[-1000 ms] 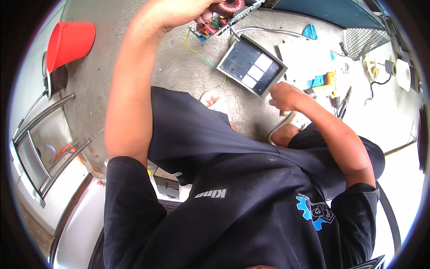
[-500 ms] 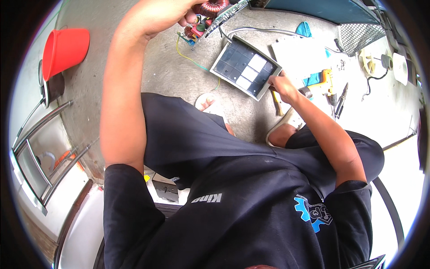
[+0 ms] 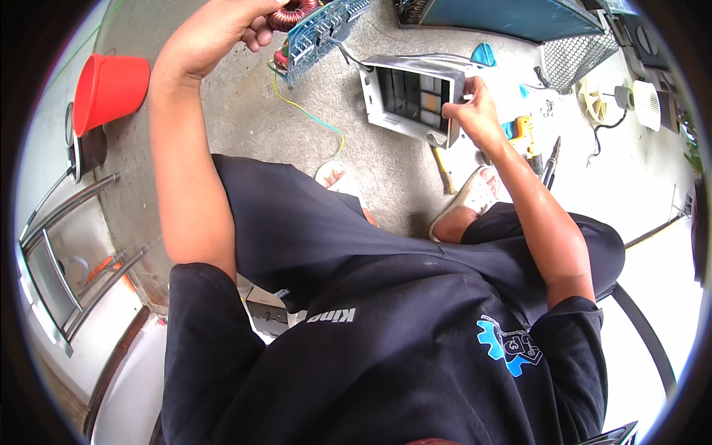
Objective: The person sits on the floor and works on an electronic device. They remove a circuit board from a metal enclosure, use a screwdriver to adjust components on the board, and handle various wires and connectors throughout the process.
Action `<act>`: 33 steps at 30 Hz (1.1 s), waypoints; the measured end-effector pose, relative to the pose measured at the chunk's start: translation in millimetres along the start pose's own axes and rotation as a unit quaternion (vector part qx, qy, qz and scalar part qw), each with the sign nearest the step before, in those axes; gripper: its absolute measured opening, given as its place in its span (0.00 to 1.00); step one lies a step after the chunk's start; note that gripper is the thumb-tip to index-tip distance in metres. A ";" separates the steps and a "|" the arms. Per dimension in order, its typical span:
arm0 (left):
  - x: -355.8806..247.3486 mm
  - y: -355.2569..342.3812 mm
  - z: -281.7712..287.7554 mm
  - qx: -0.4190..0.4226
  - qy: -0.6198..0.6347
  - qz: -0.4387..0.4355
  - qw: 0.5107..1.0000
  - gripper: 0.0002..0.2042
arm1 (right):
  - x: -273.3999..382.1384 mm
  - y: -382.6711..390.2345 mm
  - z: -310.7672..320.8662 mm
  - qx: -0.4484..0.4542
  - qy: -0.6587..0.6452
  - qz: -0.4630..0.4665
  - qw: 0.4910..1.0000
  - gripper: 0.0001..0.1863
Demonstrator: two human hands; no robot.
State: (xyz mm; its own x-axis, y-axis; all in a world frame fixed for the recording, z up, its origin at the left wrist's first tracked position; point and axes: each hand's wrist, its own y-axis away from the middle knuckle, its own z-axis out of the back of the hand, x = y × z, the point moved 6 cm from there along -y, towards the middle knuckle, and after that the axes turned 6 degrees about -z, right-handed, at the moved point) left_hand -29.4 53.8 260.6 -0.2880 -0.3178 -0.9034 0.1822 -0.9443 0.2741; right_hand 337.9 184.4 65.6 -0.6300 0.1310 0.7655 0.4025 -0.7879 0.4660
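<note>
My left hand [image 3: 256, 22] grips a circuit board [image 3: 320, 35] at the upper edge of the view, its fingers closed by a copper-wound coil [image 3: 294, 13]. The board is tilted, its blue-green face toward the right. A yellow-green wire [image 3: 305, 108] hangs from it to the floor, and a dark cable [image 3: 345, 53] runs between board and housing. My right hand [image 3: 475, 115] pinches the right wall of a shallow grey housing [image 3: 400, 124]. This housing stands tipped, its dark inside with pale squares partly showing.
A brush [image 3: 443, 169] lies by my right foot. Beyond my right hand are a yellow tool [image 3: 523, 136], pens [image 3: 551, 162] and a blue cloth [image 3: 483, 54]. A teal panel [image 3: 504, 16] and mesh basket [image 3: 582, 55] stand far right; a red bucket [image 3: 111, 93] stands left.
My left hand has moved left with the circuit board, which has turned to show its blue-green face. My right hand has tipped the housing up, so its inside is seen more from the side.
</note>
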 end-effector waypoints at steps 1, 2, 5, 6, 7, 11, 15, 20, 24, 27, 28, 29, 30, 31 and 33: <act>-0.9 2.6 2.4 -0.002 0.003 -0.001 1.000 0.17 | 24.2 8.4 4.7 -0.052 0.138 0.109 0.983 0.30; -1.4 4.8 4.8 -0.004 0.006 -0.002 1.000 0.17 | 42.0 17.6 8.2 -0.088 0.173 0.173 0.966 0.31; 3.1 11.3 10.5 0.000 0.018 0.007 1.000 0.18 | 70.0 43.7 9.1 -0.098 0.206 0.303 0.925 0.34; 5.9 12.6 11.9 0.006 0.019 0.011 1.000 0.18 | 73.9 54.1 7.3 -0.098 0.195 0.365 0.905 0.34; 9.2 12.6 13.2 0.011 0.020 0.014 1.000 0.18 | 68.2 60.8 -2.9 -0.075 0.226 0.378 0.895 0.32; 38.1 6.4 3.0 0.018 -0.033 0.032 0.999 0.21 | 23.9 70.7 -49.7 0.005 0.421 0.395 0.817 0.21; 59.6 -5.9 -10.6 0.094 -0.101 0.056 0.989 0.23 | 7.8 84.5 -71.3 -0.006 0.466 0.473 0.747 0.19; 60.5 -9.8 -10.3 0.083 -0.116 0.054 0.988 0.23 | 31.1 72.7 -71.1 -0.056 0.431 0.444 0.784 0.25; 56.9 -8.5 -4.3 0.067 -0.111 0.052 0.990 0.23 | 44.5 53.8 -65.1 0.002 0.372 0.423 0.826 0.34; 59.6 -10.1 1.0 0.056 -0.120 0.050 0.990 0.24 | 52.2 43.3 -59.9 0.038 0.353 0.422 0.834 0.45; 61.3 -10.6 3.1 0.053 -0.124 0.051 0.990 0.24 | 54.8 38.9 -58.9 0.043 0.355 0.411 0.839 0.49; 62.0 -11.1 5.4 0.046 -0.124 0.041 0.990 0.24 | 55.7 34.0 -59.2 0.054 0.370 0.388 0.842 0.52; 63.0 -11.6 7.0 0.040 -0.125 0.031 0.991 0.24 | 59.2 29.2 -57.6 0.033 0.368 0.372 0.851 0.65; 63.4 -11.9 9.2 0.033 -0.125 0.021 0.991 0.24 | 62.1 25.9 -58.3 0.042 0.351 0.366 0.861 0.68; 66.1 -13.8 12.3 0.021 -0.122 0.023 0.992 0.23 | 67.4 18.0 -61.7 0.057 0.326 0.358 0.873 0.73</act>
State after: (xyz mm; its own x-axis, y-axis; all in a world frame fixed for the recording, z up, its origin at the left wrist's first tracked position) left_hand -62.5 44.8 201.1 -0.4998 -0.3681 -0.7840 0.1637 -0.9290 0.3318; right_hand 261.7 142.0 98.2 -0.4182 -0.7703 0.4814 0.8884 -0.4573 0.0400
